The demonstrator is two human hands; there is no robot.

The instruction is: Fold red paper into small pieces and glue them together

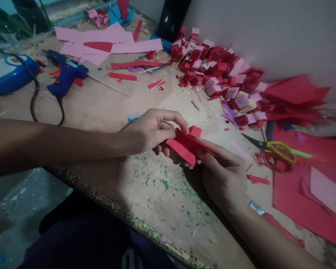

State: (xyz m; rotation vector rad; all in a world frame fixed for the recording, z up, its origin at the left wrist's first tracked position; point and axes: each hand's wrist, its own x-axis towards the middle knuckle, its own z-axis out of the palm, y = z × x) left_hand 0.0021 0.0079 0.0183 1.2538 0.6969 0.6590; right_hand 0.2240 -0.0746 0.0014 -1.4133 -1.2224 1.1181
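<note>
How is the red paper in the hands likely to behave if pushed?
The red paper is probably light for its size, being a thin sheet. It looks fairly stiff, since its panels stand without sagging between the left hand and right hand. A hard push would likely crease it, as it already shows folds.

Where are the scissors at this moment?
In the head view, the scissors lie on the right side of the table, to the right of the right hand, partly over the large red sheet.
</note>
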